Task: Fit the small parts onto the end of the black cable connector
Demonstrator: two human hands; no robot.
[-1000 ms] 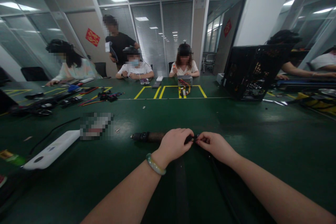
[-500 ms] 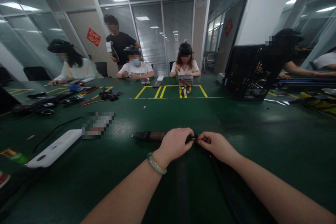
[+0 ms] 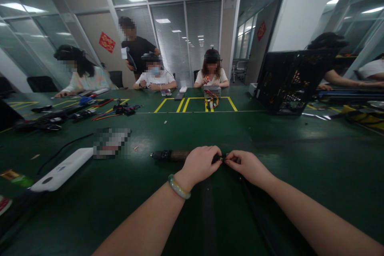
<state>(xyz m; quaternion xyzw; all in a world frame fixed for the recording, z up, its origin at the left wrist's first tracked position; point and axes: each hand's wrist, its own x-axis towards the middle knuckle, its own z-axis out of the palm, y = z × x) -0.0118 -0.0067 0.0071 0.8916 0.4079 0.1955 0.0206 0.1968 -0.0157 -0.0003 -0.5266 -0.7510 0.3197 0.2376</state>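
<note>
An electric screwdriver (image 3: 179, 156) with a dark, worn body lies sideways on the green table, its tip pointing left. My left hand (image 3: 201, 164), with a jade-like bangle at the wrist, is closed over its rear end. Close against that end, my right hand (image 3: 244, 164) pinches a small dark cable plug (image 3: 224, 157), mostly covered by the fingers. Whether the plug sits in the screwdriver cannot be seen. A black cable (image 3: 250, 198) runs from below my right hand toward the table's near edge.
A white power bank-like slab (image 3: 61, 170) and a blurred-out flat item lie at left. Cables and tools (image 3: 75, 114) are heaped farther back. A black computer case (image 3: 279, 84) stands at back right. Across the table, a person works by a power supply (image 3: 212, 90); other people sit around.
My hands stay almost still at the screwdriver's rear end. Across the table, the hands of two seated people have shifted slightly.
</note>
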